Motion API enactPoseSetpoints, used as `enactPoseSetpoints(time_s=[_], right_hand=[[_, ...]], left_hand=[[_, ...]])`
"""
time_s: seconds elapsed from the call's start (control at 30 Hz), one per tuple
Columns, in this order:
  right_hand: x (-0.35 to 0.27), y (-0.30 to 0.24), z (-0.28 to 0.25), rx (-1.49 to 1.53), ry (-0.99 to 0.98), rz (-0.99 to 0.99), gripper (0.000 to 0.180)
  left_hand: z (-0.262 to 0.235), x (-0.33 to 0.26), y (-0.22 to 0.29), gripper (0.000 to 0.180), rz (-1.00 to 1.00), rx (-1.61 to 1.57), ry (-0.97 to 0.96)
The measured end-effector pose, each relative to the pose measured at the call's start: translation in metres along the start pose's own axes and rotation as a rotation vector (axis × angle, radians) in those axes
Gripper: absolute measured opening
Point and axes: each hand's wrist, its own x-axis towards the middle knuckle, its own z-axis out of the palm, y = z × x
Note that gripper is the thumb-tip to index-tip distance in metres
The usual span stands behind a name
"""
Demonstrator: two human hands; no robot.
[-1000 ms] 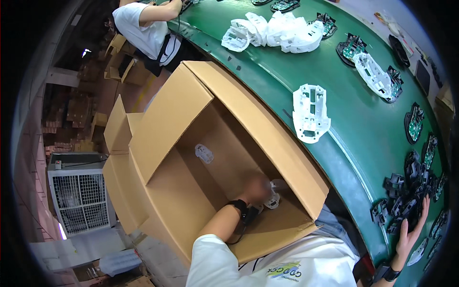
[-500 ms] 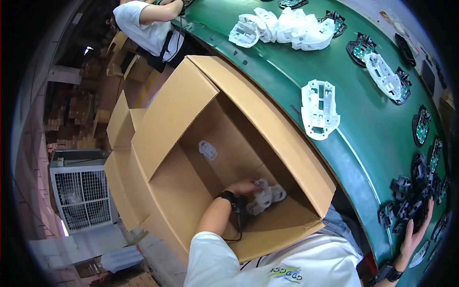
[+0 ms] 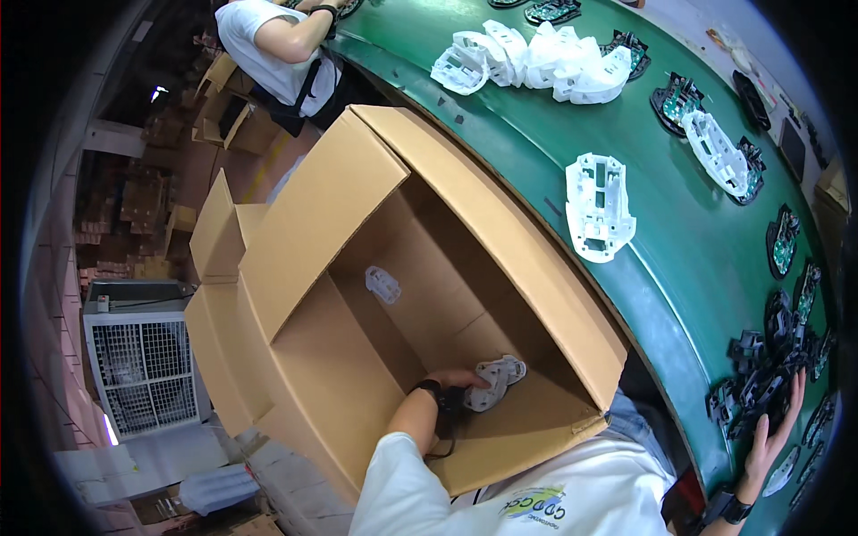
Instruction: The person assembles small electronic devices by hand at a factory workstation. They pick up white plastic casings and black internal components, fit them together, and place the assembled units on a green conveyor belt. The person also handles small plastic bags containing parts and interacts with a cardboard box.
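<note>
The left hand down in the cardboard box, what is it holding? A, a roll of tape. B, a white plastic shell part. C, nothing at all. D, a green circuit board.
B: the left hand is closed around a white plastic shell part low inside the open cardboard box, while the right hand rests on the dark parts at the edge of the green belt.

Stacked cartons [image 3: 134, 201] and a box fan [image 3: 143, 366] beside a green conveyor [image 3: 536, 134].

A large brown cardboard box [image 3: 357, 295] stands open at the green worktop's [image 3: 679, 295] left edge, flaps spread. Smaller brown cartons [image 3: 234, 116] are stacked on the floor beyond it.
</note>
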Motion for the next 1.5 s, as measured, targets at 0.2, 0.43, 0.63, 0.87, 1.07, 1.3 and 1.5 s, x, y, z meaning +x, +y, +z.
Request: enactPoseSetpoints(time_s=[0.2,0.43,0.63,0.87,1.07,1.3,1.5], right_hand=[[0.003,-0.031,0.016,-0.041,0.041,0.031,0.077],[0.009,-0.048,0.02,-0.152,-0.015,-0.001,0.079],[0.022,-0.041,0.005,-0.112,-0.031,0.052,0.084],[-0.013,-0.029,-0.004,-0.111,0.063,0.073,0.088],[0.003,-0.035,-0.004,-0.068,0.062,0.02,0.086],[-0.007,-0.028,-0.013,0.041,0.03,0.019,0.081],[-0.013,-0.026,-0.014,0.092,0.017,0.017,0.078]], left_hand=[[0.017,-0.056,0.065,0.053,0.243,0.078,0.146],[-0.119,-0.071,0.1,0.05,1.086,-0.477,1.043],[-0.205,-0.056,0.06,0.055,0.846,-0.21,1.23],[-0.084,-0.034,0.095,0.037,1.001,-0.081,0.903],[-0.063,-0.083,0.104,0.045,0.689,0.832,1.084],[0.07,-0.275,0.109,0.047,0.375,1.413,1.072],[0.147,-0.418,0.08,0.042,1.166,0.671,0.543]])
